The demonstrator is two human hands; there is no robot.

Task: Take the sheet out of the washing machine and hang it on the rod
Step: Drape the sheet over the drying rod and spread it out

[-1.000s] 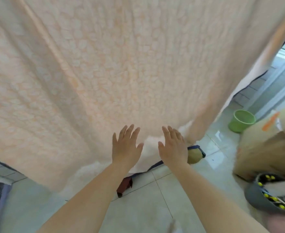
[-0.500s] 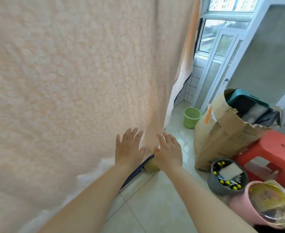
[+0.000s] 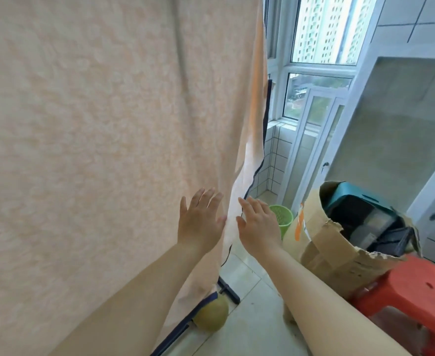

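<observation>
- While a pale peach, fleecy-textured sheet point(image 3: 95, 150) hangs like a curtain across the left and centre of the scene, its top out of frame, a person works at its right-hand edge, near a window point(image 3: 324, 29).
- The left hand point(image 3: 198, 224) lies with fingers straight and spread against the cloth, holding nothing; whether it presses or only brushes cannot be told.
- The right hand point(image 3: 258, 224) is likewise flat and spread, just beside the sheet's dark-piped edge point(image 3: 258, 160), gripping nothing.
- The rod itself is not in view; the drape suggests the sheet is already over it.
- Judged from its folds and nap, the cloth looks soft, limp and bulky, likely heavy if still damp, not slippery or fragile; the bound edge and lower corner seem the surest places to take hold for straightening.
- A green plastic basket point(image 3: 282, 218), a torn brown cardboard box point(image 3: 324, 250) and a red plastic stool point(image 3: 416, 291) stand to the right.
- No brand, label or legible writing shows.
</observation>
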